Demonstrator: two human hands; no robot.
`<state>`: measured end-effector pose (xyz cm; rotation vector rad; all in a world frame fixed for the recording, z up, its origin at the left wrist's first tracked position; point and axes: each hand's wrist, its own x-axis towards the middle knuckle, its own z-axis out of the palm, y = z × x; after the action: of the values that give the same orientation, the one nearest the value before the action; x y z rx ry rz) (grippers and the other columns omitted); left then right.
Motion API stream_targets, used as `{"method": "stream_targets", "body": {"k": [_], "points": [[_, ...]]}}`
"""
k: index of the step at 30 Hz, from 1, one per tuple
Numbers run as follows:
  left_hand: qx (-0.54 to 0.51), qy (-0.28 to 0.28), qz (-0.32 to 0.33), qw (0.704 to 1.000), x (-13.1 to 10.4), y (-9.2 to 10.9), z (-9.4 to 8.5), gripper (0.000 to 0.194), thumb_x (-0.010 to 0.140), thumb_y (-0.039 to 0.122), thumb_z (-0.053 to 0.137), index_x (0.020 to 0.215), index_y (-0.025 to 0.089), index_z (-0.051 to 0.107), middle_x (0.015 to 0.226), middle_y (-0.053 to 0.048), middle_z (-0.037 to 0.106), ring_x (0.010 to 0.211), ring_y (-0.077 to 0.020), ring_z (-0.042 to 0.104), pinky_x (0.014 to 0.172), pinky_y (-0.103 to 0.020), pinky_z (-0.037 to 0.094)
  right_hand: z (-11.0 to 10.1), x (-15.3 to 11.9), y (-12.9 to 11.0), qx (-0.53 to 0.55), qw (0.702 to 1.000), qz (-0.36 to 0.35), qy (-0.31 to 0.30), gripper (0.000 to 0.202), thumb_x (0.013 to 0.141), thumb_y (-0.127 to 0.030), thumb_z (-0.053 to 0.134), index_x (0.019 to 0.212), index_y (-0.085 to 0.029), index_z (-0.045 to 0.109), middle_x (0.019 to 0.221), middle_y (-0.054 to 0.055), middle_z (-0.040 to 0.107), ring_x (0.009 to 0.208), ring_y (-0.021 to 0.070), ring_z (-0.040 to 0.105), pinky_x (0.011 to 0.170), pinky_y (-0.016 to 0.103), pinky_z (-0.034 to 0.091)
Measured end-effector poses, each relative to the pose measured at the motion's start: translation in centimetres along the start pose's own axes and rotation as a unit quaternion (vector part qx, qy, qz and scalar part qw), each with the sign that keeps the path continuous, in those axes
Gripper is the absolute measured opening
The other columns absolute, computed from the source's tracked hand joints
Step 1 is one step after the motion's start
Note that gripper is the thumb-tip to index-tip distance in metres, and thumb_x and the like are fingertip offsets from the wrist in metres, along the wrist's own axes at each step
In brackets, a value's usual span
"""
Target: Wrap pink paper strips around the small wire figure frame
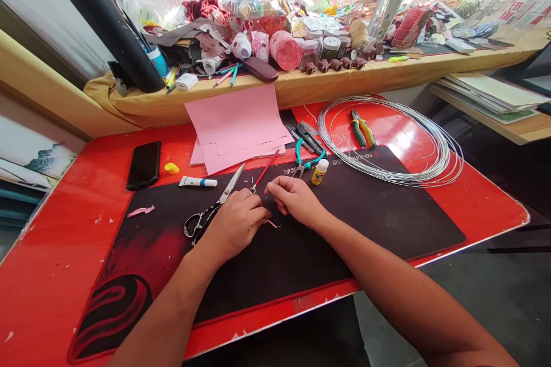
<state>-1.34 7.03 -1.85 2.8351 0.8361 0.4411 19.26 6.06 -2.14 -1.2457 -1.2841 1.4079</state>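
Observation:
My left hand (239, 219) is closed low over the black desk mat (301, 264), fingers bent. From its fingertips sticks a thin pink strip (272, 223) with a pale, wire-like tip. Close by on the right, my right hand (295, 199) pinches thumb and forefinger together; whatever is between them is too small to make out. Scissors (228, 186) lie partly under my left hand, blades pointing away. A red thin-handled tool (264, 171) lies just beyond both hands. A small yellow glue bottle (319, 172) with a white cap stands beyond my right hand, near teal-handled pliers (307, 159).
Pink paper sheets (239, 126) lie at the back of the red table (51, 241). Around are a wire coil (439, 155), green-yellow pliers (361, 129), a utility knife (307, 139), a glue tube (198, 182), a yellow cap (171, 168) and a phone (144, 165). The sill behind is crowded.

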Motion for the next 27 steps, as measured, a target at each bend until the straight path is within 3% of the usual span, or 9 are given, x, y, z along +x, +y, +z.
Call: {"method": "stream_targets", "body": {"k": [16, 27], "points": [[0.010, 0.009, 0.023, 1.000, 0.1, 0.2, 0.0, 0.019, 0.104, 0.020, 0.059, 0.098, 0.023, 0.077, 0.086, -0.005, 0.065, 0.089, -0.0247, 0.051, 0.080, -0.040, 0.042, 0.1, -0.2, -0.5, -0.028, 1.000, 0.000, -0.003, 0.032, 0.097, -0.048, 0.059, 0.087, -0.018, 0.066, 0.052, -0.008, 0.050, 0.045, 0.0107, 0.045, 0.049, 0.024, 0.035], [-0.010, 0.001, 0.036, 0.999, 0.6, 1.7, 0.5, 0.011, 0.102, 0.023, 0.063, 0.101, 0.021, 0.074, 0.100, -0.005, 0.070, 0.097, -0.0255, 0.057, 0.089, -0.043, 0.044, 0.0, -0.2, -0.5, -0.023, 1.000, -0.008, -0.008, 0.029, 0.097, -0.044, 0.060, 0.087, -0.018, 0.066, 0.051, -0.008, 0.048, 0.044, 0.0107, 0.043, 0.048, 0.025, 0.036]]}}
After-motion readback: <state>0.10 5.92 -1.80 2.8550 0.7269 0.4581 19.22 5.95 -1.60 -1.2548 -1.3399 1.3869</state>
